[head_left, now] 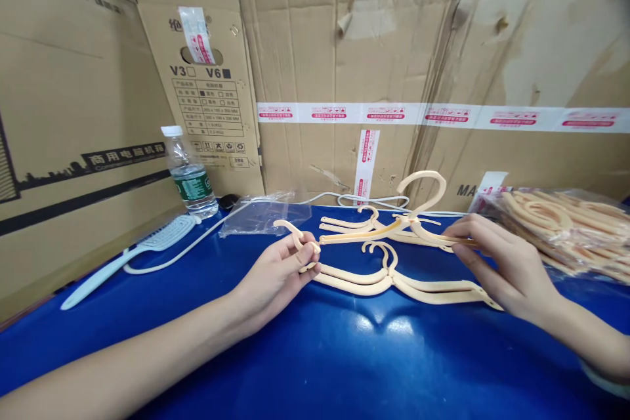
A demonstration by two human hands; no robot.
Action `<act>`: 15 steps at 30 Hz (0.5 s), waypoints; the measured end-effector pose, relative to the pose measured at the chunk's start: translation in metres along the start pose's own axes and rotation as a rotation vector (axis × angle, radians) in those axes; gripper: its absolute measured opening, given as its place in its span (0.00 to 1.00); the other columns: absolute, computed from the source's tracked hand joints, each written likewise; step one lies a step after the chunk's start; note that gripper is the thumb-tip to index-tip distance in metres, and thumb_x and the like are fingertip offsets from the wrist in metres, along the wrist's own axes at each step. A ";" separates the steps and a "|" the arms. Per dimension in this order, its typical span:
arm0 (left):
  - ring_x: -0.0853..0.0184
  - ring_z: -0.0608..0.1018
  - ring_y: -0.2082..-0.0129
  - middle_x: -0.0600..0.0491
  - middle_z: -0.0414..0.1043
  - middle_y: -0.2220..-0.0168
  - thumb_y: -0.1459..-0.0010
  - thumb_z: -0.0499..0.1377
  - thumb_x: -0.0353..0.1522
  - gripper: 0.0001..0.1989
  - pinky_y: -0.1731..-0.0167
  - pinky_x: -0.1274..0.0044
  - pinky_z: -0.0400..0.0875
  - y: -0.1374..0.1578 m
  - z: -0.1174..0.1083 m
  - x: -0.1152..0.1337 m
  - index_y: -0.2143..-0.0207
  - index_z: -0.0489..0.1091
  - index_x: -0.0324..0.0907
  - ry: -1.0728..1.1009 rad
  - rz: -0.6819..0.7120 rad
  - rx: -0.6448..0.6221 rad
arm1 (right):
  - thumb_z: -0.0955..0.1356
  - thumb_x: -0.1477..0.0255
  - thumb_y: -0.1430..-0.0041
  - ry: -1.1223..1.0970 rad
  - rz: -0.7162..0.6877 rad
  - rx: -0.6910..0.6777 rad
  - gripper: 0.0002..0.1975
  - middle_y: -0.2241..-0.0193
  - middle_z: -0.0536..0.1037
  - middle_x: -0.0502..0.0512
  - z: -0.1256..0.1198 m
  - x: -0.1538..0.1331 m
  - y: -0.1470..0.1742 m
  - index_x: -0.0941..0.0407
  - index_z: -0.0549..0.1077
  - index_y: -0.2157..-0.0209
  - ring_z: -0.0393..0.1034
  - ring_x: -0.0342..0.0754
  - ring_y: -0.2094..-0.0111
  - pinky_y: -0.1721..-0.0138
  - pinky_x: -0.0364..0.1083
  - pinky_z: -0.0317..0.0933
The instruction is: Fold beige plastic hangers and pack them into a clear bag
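Note:
My right hand point(502, 262) pinches the right arm of a cream plastic hanger point(364, 234), whose large hook stands up above the table. Between the thumb and fingers of my left hand point(283, 266) is a small cream plastic hook piece point(290, 228), its curved tip pointing up and left. The hanger's left end reaches close to those fingertips; whether it touches the piece I cannot tell. Below lie more cream hangers point(433, 292), set close together on the blue table point(344, 354). Behind the held hanger lie further cream hanger parts point(335, 223), partly hidden.
On the right is a clear plastic bag of cream hangers point(571, 230). To the left are a pale blue hairbrush point(142, 249), a water bottle point(191, 177), a clear plastic wrapper point(266, 213) and a white cable point(339, 197). Cardboard walls point(315, 46) enclose the back and left.

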State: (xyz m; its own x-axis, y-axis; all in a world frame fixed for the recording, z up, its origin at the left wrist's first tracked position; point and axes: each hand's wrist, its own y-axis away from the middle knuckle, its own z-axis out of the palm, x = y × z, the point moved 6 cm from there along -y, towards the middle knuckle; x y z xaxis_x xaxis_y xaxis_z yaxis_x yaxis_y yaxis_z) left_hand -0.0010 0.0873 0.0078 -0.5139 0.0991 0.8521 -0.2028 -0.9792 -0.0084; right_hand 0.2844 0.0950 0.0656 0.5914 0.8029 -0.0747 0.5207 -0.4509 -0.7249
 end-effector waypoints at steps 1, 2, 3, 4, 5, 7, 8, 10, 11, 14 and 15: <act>0.71 0.70 0.67 0.55 0.67 0.71 0.53 0.73 0.32 0.14 0.60 0.78 0.68 0.000 0.000 0.000 0.68 0.71 0.39 -0.001 0.002 0.005 | 0.62 0.76 0.37 0.001 -0.009 0.009 0.03 0.69 0.71 0.56 -0.002 0.000 0.000 0.54 0.66 0.63 0.68 0.50 0.68 0.69 0.47 0.62; 0.71 0.70 0.67 0.55 0.68 0.71 0.53 0.73 0.32 0.14 0.59 0.78 0.68 0.000 0.000 0.001 0.69 0.71 0.39 -0.003 0.004 0.005 | 0.62 0.76 0.37 -0.001 -0.014 0.019 0.03 0.69 0.71 0.56 -0.003 0.000 0.000 0.54 0.66 0.63 0.67 0.50 0.68 0.69 0.47 0.62; 0.71 0.70 0.67 0.55 0.68 0.71 0.52 0.72 0.32 0.14 0.59 0.77 0.67 0.000 0.000 0.001 0.69 0.70 0.39 -0.007 0.005 -0.001 | 0.63 0.76 0.37 -0.004 -0.016 0.031 0.03 0.69 0.71 0.56 -0.005 0.000 0.000 0.54 0.67 0.63 0.67 0.50 0.68 0.69 0.47 0.62; 0.71 0.70 0.67 0.55 0.67 0.71 0.52 0.72 0.33 0.13 0.58 0.77 0.67 0.000 0.001 0.001 0.70 0.70 0.39 -0.013 0.003 -0.011 | 0.63 0.76 0.37 -0.008 -0.017 0.040 0.03 0.68 0.71 0.57 -0.006 0.000 0.000 0.55 0.67 0.63 0.67 0.50 0.68 0.69 0.47 0.62; 0.71 0.69 0.67 0.55 0.67 0.70 0.51 0.72 0.33 0.13 0.58 0.77 0.67 0.000 0.001 0.001 0.70 0.70 0.39 -0.020 -0.001 -0.024 | 0.63 0.77 0.37 -0.008 -0.018 0.047 0.04 0.68 0.71 0.57 -0.006 -0.001 0.000 0.55 0.67 0.63 0.67 0.50 0.68 0.68 0.47 0.62; 0.71 0.69 0.67 0.55 0.67 0.70 0.49 0.71 0.33 0.12 0.58 0.77 0.67 0.000 0.003 0.000 0.71 0.70 0.39 -0.031 -0.006 -0.060 | 0.63 0.77 0.38 -0.004 -0.023 0.059 0.04 0.68 0.71 0.57 -0.007 -0.002 0.000 0.55 0.67 0.62 0.68 0.50 0.68 0.69 0.47 0.62; 0.71 0.69 0.67 0.55 0.67 0.70 0.48 0.70 0.33 0.12 0.58 0.77 0.66 0.001 0.004 0.000 0.71 0.70 0.39 -0.039 -0.006 -0.080 | 0.63 0.78 0.38 0.000 -0.025 0.065 0.05 0.68 0.71 0.57 -0.007 -0.003 0.000 0.55 0.67 0.62 0.68 0.50 0.68 0.69 0.47 0.62; 0.70 0.70 0.64 0.54 0.67 0.68 0.47 0.69 0.33 0.10 0.56 0.76 0.66 0.001 0.006 -0.001 0.71 0.71 0.39 -0.050 -0.008 -0.110 | 0.63 0.78 0.39 0.008 -0.040 0.080 0.04 0.69 0.72 0.57 -0.009 -0.004 -0.001 0.55 0.68 0.63 0.68 0.50 0.69 0.70 0.47 0.62; 0.69 0.70 0.62 0.53 0.68 0.67 0.47 0.69 0.33 0.10 0.54 0.75 0.66 0.001 0.006 -0.001 0.70 0.71 0.39 -0.050 -0.010 -0.116 | 0.64 0.78 0.39 0.013 -0.047 0.091 0.04 0.69 0.72 0.57 -0.010 -0.005 -0.001 0.55 0.68 0.63 0.68 0.49 0.69 0.71 0.47 0.62; 0.67 0.71 0.58 0.52 0.69 0.63 0.47 0.69 0.33 0.09 0.51 0.72 0.66 0.001 0.006 -0.001 0.69 0.72 0.38 -0.026 -0.025 -0.110 | 0.64 0.79 0.40 0.018 -0.070 0.116 0.05 0.70 0.72 0.57 -0.013 -0.008 -0.003 0.55 0.67 0.63 0.68 0.49 0.70 0.72 0.46 0.62; 0.67 0.72 0.58 0.52 0.69 0.62 0.47 0.69 0.33 0.09 0.51 0.72 0.66 0.001 0.006 -0.001 0.70 0.73 0.38 -0.017 -0.026 -0.107 | 0.64 0.80 0.40 0.015 -0.078 0.120 0.06 0.70 0.71 0.57 -0.014 -0.009 -0.003 0.56 0.67 0.63 0.68 0.49 0.70 0.72 0.46 0.62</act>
State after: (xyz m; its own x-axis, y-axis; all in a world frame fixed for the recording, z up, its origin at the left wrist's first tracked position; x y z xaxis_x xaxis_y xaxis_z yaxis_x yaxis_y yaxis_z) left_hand 0.0044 0.0848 0.0103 -0.4936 0.1209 0.8613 -0.3046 -0.9516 -0.0410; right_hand 0.2860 0.0835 0.0782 0.5617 0.8274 -0.0046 0.4890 -0.3365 -0.8048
